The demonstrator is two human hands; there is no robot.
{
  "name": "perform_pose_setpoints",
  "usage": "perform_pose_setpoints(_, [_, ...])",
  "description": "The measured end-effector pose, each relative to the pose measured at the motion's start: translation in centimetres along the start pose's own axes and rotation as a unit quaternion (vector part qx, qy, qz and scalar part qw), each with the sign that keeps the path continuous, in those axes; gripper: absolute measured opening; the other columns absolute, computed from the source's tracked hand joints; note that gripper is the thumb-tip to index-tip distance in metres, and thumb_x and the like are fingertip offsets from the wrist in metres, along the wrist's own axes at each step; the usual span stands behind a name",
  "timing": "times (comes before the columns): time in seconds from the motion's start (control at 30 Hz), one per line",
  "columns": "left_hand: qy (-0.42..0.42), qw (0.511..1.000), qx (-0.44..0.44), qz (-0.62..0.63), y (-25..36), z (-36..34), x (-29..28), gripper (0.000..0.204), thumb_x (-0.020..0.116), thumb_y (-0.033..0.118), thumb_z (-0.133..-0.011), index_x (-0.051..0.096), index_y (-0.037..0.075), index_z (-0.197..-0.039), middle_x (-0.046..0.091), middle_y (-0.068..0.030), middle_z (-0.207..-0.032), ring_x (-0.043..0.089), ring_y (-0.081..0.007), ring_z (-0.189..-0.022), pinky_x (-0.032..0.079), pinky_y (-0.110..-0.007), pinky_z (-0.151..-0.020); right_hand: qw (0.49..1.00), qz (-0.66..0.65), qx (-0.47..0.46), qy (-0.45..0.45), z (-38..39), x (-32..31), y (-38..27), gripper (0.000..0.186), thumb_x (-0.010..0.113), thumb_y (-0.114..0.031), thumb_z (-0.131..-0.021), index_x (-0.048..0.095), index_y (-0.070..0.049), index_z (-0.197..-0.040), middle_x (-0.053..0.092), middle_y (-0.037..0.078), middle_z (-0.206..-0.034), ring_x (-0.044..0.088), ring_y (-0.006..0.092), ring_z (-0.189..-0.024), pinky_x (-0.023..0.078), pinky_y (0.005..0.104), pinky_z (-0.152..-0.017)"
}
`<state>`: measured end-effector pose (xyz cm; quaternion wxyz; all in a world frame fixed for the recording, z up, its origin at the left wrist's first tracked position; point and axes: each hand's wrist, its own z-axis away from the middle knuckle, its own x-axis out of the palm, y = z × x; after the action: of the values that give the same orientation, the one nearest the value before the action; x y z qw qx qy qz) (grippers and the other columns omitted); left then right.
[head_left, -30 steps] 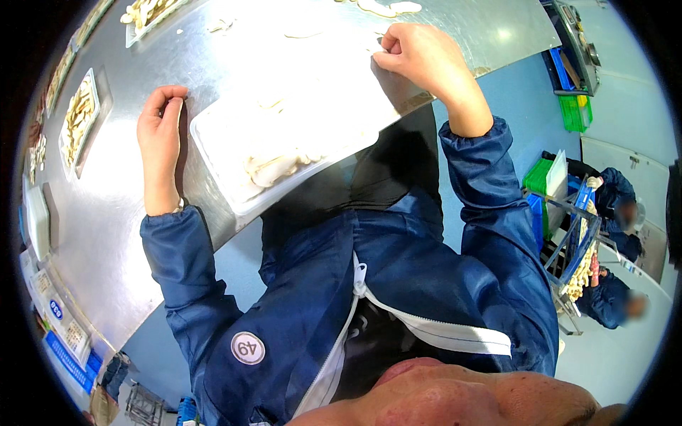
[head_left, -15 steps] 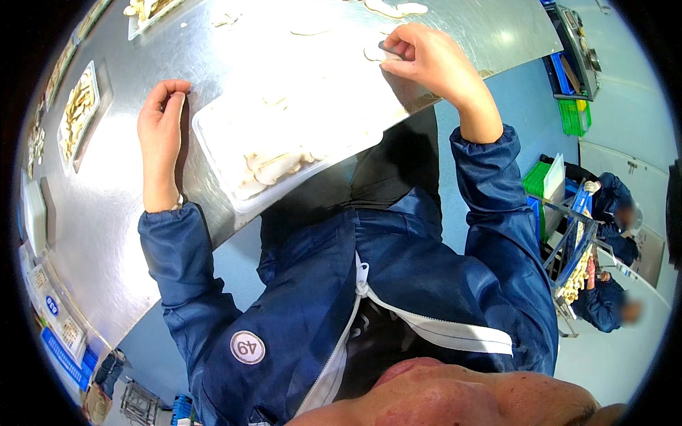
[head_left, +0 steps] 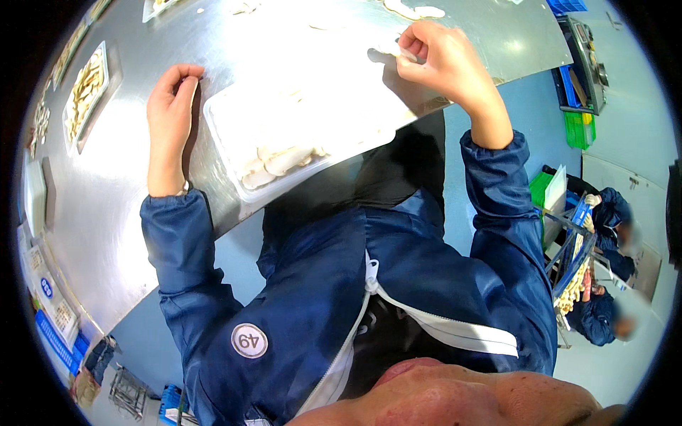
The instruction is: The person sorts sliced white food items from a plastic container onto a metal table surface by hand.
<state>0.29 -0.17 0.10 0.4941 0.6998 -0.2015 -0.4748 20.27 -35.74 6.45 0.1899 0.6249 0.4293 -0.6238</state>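
Note:
My right hand [head_left: 444, 62] is over the table, beyond the tray's far right side. Its thumb and fingers pinch a thin, pale mushroom slice [head_left: 406, 54]. A white plastic tray [head_left: 226, 170] stands at the table's near edge, tilted in view. Cream-coloured mushroom slices [head_left: 288, 160] lie overlapped at its near end; glare washes out the rest of its contents. Just left of the tray, my left hand [head_left: 170, 99] rests by the steel surface, fingers loosely bent and thumb slightly apart, with nothing seen in it.
Another filled tray [head_left: 87, 96] stands at the left on the steel table [head_left: 106, 234]. Loose slices [head_left: 415, 11] lie at the far side. A scale [head_left: 50, 291] is at the lower left. Two people [head_left: 604, 312] work beside a rack at the right, with green crates [head_left: 580, 129] behind.
My right hand has drawn the slice slightly, lifting it off the table so its shadow stands apart. The whole view has shifted a little; my left hand stays beside the tray.

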Motion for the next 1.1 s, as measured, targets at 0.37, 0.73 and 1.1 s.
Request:
perform_pose_setpoints(0.37, [0.005,1.0,-0.006,0.008,-0.2,0.2,0.1,0.014,0.058,0.007,-0.098,0.07,0.003,-0.105,0.065,0.0027,-0.097,0.055,-0.0058,-0.088,0.043,-0.02,-0.08,0.973,0.003,-0.231,-0.003,-1.9,1.1,-9.2,0.027,0.08,-0.023,-0.076,0.068,-0.011,-0.096,0.068,0.004,-0.092,0.064,0.0242,-0.087,0.043,0.0393,-0.084])
perform_pose_setpoints(0.73, [0.003,0.999,-0.028,0.025,0.0,0.1,0.1,0.016,0.059,0.007,-0.096,0.071,0.002,-0.106,0.068,-0.0007,-0.096,0.059,-0.0094,-0.088,0.046,-0.022,-0.081,0.972,-0.101,-0.213,-0.013,-2.1,0.8,-9.6,0.008,0.064,-0.011,-0.079,0.057,-0.007,-0.076,0.059,0.01,-0.078,0.059,0.0326,-0.076,0.04,0.0454,-0.075])
perform_pose_setpoints(1.1, [-0.009,0.998,-0.027,0.057,-1.1,0.2,-0.2,0.015,0.057,0.007,-0.099,0.07,0.004,-0.105,0.063,0.0043,-0.096,0.052,-0.0033,-0.079,0.041,-0.018,-0.072,0.994,-0.024,-0.049,0.097,-0.1,-2.9,1.6,0.018,0.073,-0.019,-0.092,0.072,-0.003,-0.1,0.072,0.011,-0.089,0.07,0.0205,-0.078,0.056,0.0312,-0.071])
